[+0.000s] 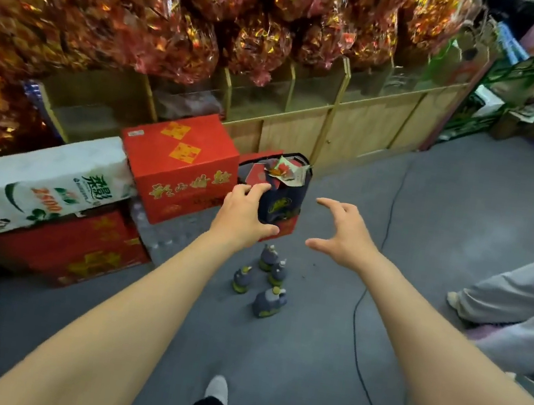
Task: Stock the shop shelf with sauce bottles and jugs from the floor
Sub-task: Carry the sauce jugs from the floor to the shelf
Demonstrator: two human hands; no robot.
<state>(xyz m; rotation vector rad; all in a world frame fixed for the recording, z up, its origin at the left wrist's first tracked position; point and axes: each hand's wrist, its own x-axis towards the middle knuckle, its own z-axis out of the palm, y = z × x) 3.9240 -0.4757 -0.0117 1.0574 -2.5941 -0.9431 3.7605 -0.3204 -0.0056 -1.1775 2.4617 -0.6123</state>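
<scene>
Both the left hand (pixel 244 216) and the right hand (pixel 340 236) hung wide and empty above four dark jugs (pixel 264 280) clustered on the floor (pixel 287 361); better to stoop low and take handles.

The white and green sack (pixel 36 181) lying on the red boxes at the left carries the number "2500" in orange, with green Chinese characters above it that I can't make out. At its lower left edge, big red digits read roughly "10". The red carton (pixel 181 165) shows yellow Chinese characters along its front, too blurred to read.
</scene>
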